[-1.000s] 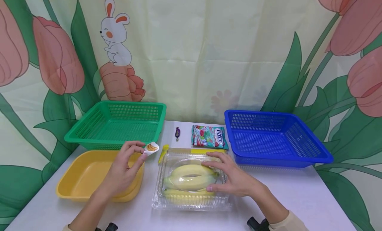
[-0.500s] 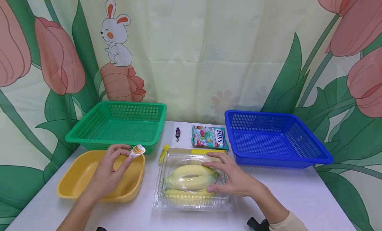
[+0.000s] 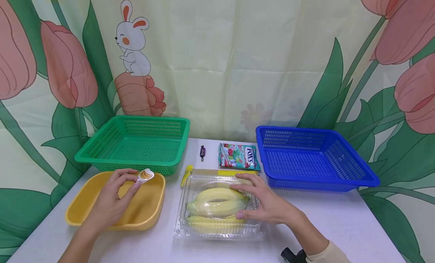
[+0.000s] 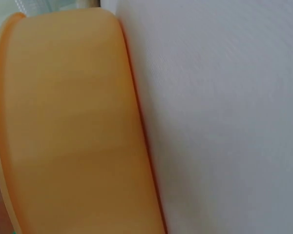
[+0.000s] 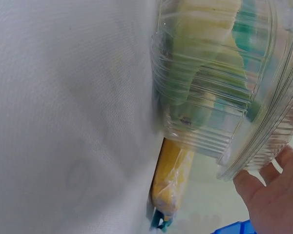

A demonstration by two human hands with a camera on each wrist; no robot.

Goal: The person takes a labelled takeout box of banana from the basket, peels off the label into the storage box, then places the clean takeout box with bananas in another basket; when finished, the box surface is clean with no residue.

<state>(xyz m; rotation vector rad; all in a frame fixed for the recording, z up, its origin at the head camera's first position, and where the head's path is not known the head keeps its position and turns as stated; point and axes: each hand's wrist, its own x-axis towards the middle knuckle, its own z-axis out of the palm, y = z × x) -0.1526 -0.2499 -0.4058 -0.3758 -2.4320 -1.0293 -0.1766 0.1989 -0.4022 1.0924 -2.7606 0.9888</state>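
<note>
Over the yellow tub (image 3: pixel 81 214), the left hand (image 3: pixel 110 200) pinches a small white sticker (image 3: pixel 145 175) between thumb and fingertips. To its right, the right hand (image 3: pixel 263 202) rests with fingers spread on the clear box (image 3: pixel 217 233) of bananas (image 3: pixel 217 202) on the table (image 3: pixel 340 225).

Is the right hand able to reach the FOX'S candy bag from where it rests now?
Probably yes. The right hand rests on the clear banana box, and the FOX'S candy bag lies flat just behind that box, with nothing standing between them. The blue basket sits beside the bag, not over it.
</note>
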